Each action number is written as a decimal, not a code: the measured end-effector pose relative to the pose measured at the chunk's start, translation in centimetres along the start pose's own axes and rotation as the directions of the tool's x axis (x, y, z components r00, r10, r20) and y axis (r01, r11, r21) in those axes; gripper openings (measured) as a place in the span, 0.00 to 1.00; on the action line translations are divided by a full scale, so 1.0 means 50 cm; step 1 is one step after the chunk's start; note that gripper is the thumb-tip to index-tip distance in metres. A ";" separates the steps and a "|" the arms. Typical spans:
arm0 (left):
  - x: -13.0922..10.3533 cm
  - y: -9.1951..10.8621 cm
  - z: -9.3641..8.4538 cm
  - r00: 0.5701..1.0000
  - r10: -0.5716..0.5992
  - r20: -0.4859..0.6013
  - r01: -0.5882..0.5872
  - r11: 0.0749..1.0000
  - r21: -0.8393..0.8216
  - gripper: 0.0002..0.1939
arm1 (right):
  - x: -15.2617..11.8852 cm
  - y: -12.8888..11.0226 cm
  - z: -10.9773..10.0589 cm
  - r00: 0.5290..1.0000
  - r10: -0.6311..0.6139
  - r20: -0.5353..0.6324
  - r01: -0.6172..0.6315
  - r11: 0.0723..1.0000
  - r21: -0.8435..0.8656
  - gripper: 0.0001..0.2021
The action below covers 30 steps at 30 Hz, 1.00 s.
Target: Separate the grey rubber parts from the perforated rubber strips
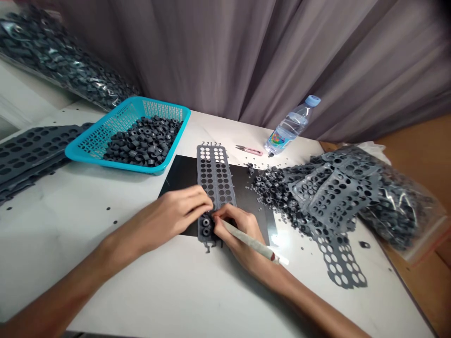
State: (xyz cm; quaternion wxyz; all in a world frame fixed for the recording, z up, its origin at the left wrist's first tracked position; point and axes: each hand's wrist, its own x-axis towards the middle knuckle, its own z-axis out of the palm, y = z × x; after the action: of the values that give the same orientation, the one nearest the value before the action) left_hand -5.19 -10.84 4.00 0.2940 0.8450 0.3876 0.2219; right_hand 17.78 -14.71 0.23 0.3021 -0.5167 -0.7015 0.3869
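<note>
A dark grey rubber sheet (pixel 213 180) with rows of round holes lies lengthwise on a black mat (pixel 183 180). At its near end, small ring-shaped rubber parts (pixel 206 223) still sit in the sheet. My left hand (pixel 179 209) reaches in from the left, its fingers pinched together at the sheet beside these rings; what they grip is hidden. My right hand (pixel 243 230) is closed round a pen-like tool (pixel 248 241) with a pale, wrapped-looking handle. The tool's tip points at the sheet close to my left fingertips and is hidden by my fingers.
A blue basket (pixel 116 163) of rubber rings stands at the back left, near stacked sheets (pixel 31 145) and a filled bag (pixel 63 61). Pink snips (pixel 249 150) and a water bottle (pixel 291 126) lie behind. Loose rings (pixel 278 188), punched sheets (pixel 338 192) and another bag (pixel 394 220) are right.
</note>
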 end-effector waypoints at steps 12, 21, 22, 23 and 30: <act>-0.003 -0.014 0.021 0.980 -0.081 0.183 0.105 0.986 -0.126 0.13 | 0.005 -0.010 -0.007 0.997 0.073 0.026 -0.075 0.994 0.085 0.08; 0.001 -0.014 0.020 0.987 -0.082 0.140 0.088 0.995 -0.039 0.12 | 0.003 0.009 0.000 0.989 0.143 0.034 -0.147 0.962 0.232 0.05; 0.001 -0.015 0.021 0.987 -0.080 0.136 0.086 0.996 -0.037 0.12 | 0.003 0.009 0.001 0.989 0.143 0.034 -0.147 0.961 0.236 0.05; 0.001 -0.017 0.021 0.987 -0.076 0.139 0.082 0.996 -0.036 0.12 | 0.003 0.009 0.002 0.989 0.141 0.033 -0.145 0.961 0.235 0.05; -0.012 -0.029 0.031 0.982 0.079 0.173 -0.093 0.993 0.071 0.16 | 0.004 0.008 0.000 0.993 0.116 0.016 -0.117 0.986 0.121 0.05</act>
State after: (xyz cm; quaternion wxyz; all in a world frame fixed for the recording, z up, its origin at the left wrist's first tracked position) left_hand -5.37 -11.06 1.80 0.2827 0.8877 0.3327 0.1462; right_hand 17.94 -14.47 -0.09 0.3067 -0.5357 -0.6464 0.4485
